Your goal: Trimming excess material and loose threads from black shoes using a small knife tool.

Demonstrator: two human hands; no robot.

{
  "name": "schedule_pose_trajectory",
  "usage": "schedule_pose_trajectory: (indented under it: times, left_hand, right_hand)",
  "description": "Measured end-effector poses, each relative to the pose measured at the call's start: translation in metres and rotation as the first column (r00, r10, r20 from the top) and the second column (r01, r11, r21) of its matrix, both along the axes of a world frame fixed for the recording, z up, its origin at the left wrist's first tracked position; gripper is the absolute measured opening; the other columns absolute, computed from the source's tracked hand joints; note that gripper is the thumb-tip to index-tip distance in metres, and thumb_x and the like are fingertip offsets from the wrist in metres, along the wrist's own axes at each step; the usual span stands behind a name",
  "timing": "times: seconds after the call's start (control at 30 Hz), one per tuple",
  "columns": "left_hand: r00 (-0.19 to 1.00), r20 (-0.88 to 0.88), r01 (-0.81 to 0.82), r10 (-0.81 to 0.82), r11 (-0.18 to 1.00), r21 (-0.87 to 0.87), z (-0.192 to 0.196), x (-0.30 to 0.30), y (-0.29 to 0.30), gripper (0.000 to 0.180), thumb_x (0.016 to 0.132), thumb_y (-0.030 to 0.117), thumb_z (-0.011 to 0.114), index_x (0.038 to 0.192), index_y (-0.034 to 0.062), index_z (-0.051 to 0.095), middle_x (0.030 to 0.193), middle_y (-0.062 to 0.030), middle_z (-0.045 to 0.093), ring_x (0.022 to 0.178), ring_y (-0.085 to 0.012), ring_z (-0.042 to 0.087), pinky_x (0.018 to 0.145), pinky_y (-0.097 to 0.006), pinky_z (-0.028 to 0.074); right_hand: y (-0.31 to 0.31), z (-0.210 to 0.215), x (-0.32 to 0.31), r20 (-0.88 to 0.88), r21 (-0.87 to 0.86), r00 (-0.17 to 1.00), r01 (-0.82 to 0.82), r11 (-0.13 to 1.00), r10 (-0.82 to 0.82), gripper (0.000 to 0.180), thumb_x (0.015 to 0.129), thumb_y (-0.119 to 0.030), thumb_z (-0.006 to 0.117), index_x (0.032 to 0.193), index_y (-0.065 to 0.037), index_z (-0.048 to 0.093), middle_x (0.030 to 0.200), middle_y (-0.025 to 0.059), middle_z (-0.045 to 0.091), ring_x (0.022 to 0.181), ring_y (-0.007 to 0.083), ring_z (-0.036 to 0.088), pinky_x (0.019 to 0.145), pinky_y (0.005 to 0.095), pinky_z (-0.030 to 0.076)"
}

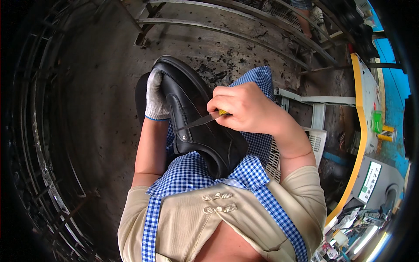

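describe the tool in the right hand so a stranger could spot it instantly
Start at the blue checked apron on the person's lap, where a black shoe lies. The gloved left hand grips the shoe's far end; the bare right hand holds a thin blade against its upper. It is the only slim grey metal thing there, with a yellow handle end at the fingers.

A blue-and-white checked apron spread over the person's lap is carrying the black shoe, which is lying directly on the cloth with its heel end pressing into the checks near the waist and its toe pointing away. Below the lap, a dark, stained floor is showing, with bent metal rails and a pale slatted crate sitting on it.
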State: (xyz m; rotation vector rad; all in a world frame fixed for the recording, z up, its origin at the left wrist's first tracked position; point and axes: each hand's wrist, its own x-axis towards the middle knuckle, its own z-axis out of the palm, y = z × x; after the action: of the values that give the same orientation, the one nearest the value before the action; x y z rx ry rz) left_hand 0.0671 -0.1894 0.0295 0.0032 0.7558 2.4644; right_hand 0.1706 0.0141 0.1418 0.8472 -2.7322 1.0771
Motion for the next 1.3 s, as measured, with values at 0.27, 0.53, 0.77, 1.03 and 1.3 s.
schedule_pose_trajectory:
  times: [0.27, 0.53, 0.77, 1.03, 1.3]
  left_hand:
    - [0.998, 0.066, -0.004, 0.009, 0.998, -0.066, 0.012, 0.007, 0.003, 0.048, 0.080, 0.031, 0.071, 0.117, 0.0031, 0.058, 0.107, -0.0123, 0.066, 0.095, -0.0245, 0.066, 0.086, -0.039, 0.056]
    - [0.994, 0.101, 0.050, -0.051, 0.999, 0.006, 0.004, 0.003, 0.003, 0.051, 0.079, 0.032, 0.073, 0.118, 0.0027, 0.057, 0.110, -0.0141, 0.065, 0.097, -0.0277, 0.065, 0.088, -0.042, 0.056]
    - [0.990, 0.119, 0.070, -0.071, 0.997, 0.014, -0.007, -0.001, -0.003, 0.056, 0.078, 0.035, 0.076, 0.120, 0.0033, 0.056, 0.113, -0.0138, 0.064, 0.100, -0.0275, 0.064, 0.090, -0.043, 0.055]
    - [0.997, 0.072, -0.009, 0.012, 0.999, -0.041, -0.004, 0.003, -0.002, 0.057, 0.080, 0.037, 0.072, 0.122, 0.0027, 0.055, 0.114, -0.0145, 0.064, 0.101, -0.0291, 0.063, 0.090, -0.044, 0.054]
    - [0.969, 0.233, 0.075, -0.079, 0.997, 0.028, -0.015, 0.001, -0.004, 0.050, 0.083, 0.034, 0.069, 0.119, 0.0017, 0.057, 0.113, -0.0152, 0.064, 0.100, -0.0292, 0.064, 0.091, -0.044, 0.054]
  right_hand:
    - [-0.011, -0.007, -0.003, -0.044, 0.153, 0.999, 0.014, 0.988, -0.007, 0.016, 0.063, -0.007, 0.068, 0.071, -0.006, 0.054, 0.071, 0.0056, 0.055, 0.055, 0.0248, 0.058, 0.047, 0.0337, 0.045]
    - [-0.002, -0.034, 0.003, -0.049, -0.130, 0.996, 0.070, 0.989, -0.077, 0.017, 0.064, -0.003, 0.066, 0.075, -0.006, 0.054, 0.071, 0.0036, 0.055, 0.052, 0.0189, 0.054, 0.046, 0.0306, 0.041]
    - [0.006, -0.073, 0.015, 0.489, -0.857, 0.833, 0.404, 0.320, 0.259, 0.007, 0.079, -0.007, 0.063, 0.082, -0.003, 0.057, 0.077, 0.0024, 0.052, 0.052, 0.0044, 0.040, 0.045, 0.0188, 0.031]
    - [0.006, -0.081, 0.017, 0.524, -0.835, 0.745, 0.544, 0.078, 0.412, 0.009, 0.081, -0.009, 0.063, 0.083, -0.003, 0.057, 0.070, 0.0015, 0.046, 0.047, 0.0035, 0.034, 0.040, 0.0173, 0.026]
    - [0.007, -0.079, 0.017, 0.539, -0.821, 0.749, 0.569, 0.042, 0.385, 0.007, 0.083, -0.006, 0.066, 0.087, -0.001, 0.067, 0.067, 0.0020, 0.055, 0.045, 0.0032, 0.039, 0.041, 0.0168, 0.028]
